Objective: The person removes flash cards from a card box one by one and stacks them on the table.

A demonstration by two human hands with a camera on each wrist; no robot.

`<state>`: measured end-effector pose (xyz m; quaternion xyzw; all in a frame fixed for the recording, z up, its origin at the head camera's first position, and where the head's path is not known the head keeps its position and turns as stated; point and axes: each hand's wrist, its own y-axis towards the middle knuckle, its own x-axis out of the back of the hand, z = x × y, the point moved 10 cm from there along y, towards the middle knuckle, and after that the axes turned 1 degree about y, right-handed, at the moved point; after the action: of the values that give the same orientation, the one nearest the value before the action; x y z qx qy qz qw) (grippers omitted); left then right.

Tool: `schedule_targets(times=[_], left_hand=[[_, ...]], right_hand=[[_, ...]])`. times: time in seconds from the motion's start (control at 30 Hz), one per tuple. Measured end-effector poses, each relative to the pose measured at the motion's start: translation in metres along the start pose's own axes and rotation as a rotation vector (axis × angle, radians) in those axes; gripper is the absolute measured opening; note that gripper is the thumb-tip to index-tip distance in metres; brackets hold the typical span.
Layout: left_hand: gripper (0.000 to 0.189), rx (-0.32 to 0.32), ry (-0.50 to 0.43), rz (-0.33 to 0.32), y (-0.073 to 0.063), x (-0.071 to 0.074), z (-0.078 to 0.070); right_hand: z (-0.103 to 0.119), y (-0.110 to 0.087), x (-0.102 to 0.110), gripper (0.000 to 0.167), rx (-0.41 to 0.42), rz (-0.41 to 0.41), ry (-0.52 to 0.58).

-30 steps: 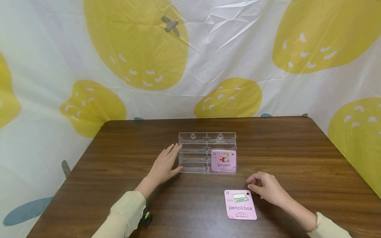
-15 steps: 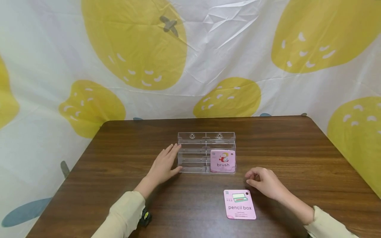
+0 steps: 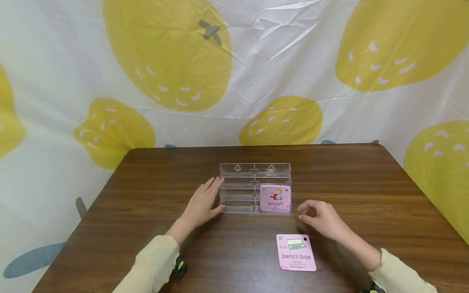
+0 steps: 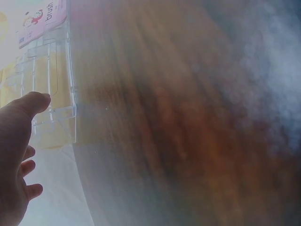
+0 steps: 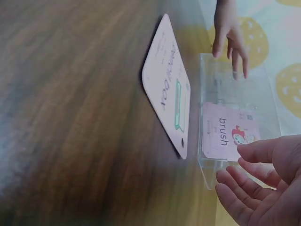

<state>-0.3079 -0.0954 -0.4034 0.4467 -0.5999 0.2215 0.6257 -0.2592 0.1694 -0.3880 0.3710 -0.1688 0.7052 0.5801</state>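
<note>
A clear plastic tiered card holder stands on the brown table, split into two columns. In its lower right compartment sits a pink card printed "brush". My left hand touches the holder's left side, fingers extended and thumb near the lower corner. Just to the right of the holder hovers my right hand, fingers loosely bent and holding nothing; the right wrist view shows a gap between thumb and fingers. A pink "pencil box" card lies flat on the table, nearer to me than the right hand.
The wooden table has its far edge against a white cloth with yellow fruit prints. Dark wrist devices show under the sleeves. Much of the left wrist view is hazy.
My right hand has moved slightly left and away from me, from beside the "pencil box" card toward the holder's right side. The left hand, holder and cards have stayed put.
</note>
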Motion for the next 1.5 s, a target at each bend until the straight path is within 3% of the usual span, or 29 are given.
schedule_targets(times=[0.73, 1.03, 1.33, 1.5], left_hand=[[0.077, 0.003, -0.003, 0.007, 0.001, 0.001, -0.001], [0.077, 0.003, -0.004, 0.007, 0.001, 0.000, -0.001], [0.077, -0.002, -0.007, -0.002, 0.000, 0.000, -0.001], [0.077, 0.001, -0.008, -0.001, 0.001, 0.001, -0.001]], right_hand=[[-0.003, 0.015, 0.010, 0.020, -0.021, -0.082, 0.126], [-0.012, 0.019, 0.007, 0.028, -0.090, -0.102, 0.364], [-0.023, 0.021, 0.004, 0.037, -0.164, -0.127, 0.493], [-0.047, 0.032, -0.008, 0.041, -0.158, -0.109, 0.617]])
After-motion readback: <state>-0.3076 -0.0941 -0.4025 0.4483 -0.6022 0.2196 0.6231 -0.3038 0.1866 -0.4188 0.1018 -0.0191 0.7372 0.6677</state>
